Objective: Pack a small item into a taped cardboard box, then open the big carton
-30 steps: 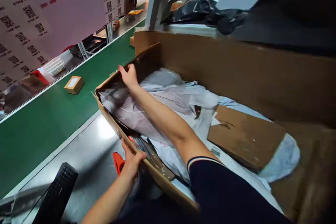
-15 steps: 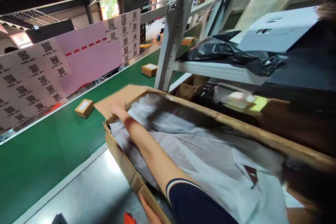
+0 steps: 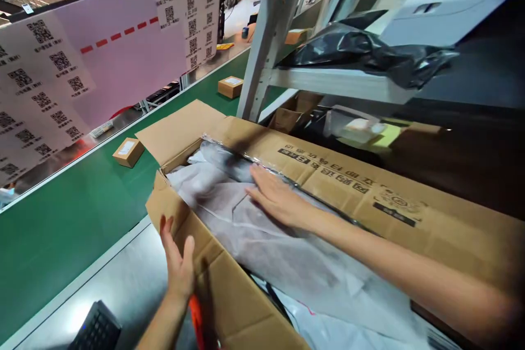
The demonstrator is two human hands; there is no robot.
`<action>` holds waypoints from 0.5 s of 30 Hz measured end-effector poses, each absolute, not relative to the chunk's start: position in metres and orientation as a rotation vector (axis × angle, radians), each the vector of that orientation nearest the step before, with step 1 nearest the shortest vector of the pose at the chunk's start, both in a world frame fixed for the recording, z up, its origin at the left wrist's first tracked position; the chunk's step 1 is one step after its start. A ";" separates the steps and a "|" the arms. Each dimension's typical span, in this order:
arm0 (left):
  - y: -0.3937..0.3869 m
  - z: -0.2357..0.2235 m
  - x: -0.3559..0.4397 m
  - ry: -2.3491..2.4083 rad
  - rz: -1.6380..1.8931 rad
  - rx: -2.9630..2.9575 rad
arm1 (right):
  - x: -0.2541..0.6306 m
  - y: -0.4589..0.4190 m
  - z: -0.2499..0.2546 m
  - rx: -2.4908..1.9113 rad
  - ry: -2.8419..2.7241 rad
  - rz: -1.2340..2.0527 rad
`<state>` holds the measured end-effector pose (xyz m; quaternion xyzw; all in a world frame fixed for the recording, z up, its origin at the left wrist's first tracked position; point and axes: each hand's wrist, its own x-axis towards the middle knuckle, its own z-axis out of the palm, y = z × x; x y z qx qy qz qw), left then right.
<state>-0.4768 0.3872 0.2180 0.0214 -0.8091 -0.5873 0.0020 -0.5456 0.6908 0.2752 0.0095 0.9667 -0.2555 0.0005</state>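
Note:
A large open cardboard box (image 3: 229, 290) lies in front of me, filled with grey-white plastic-wrapped packages (image 3: 254, 229). My right hand (image 3: 276, 197) rests flat on the wrapping, fingers stretched out, close to the far flap (image 3: 369, 186) with printed characters. Against the outside of the near flap my left hand (image 3: 177, 262) presses open, fingers pointing up. An orange object (image 3: 196, 320) shows just beside my left wrist.
A green conveyor belt (image 3: 65, 219) runs on the left with two small brown parcels (image 3: 128, 152) (image 3: 230, 86) on it. A black keyboard (image 3: 96, 331) lies at the bottom left on the steel table. A grey metal shelf frame (image 3: 270, 38) holds a black bag (image 3: 369, 52).
My right hand moved from the far end flap back to the middle of the wrapping. My left hand rose into view and went flat against the near flap. The far long flap now lies outward.

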 end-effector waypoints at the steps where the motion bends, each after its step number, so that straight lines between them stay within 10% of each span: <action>1: 0.389 0.230 -0.494 -2.537 -1.728 -0.115 | -0.517 0.709 0.275 0.119 3.070 -0.754; 15: 0.446 0.292 -0.580 -3.227 -0.515 -0.977 | -0.519 0.877 0.367 -0.026 3.626 -0.415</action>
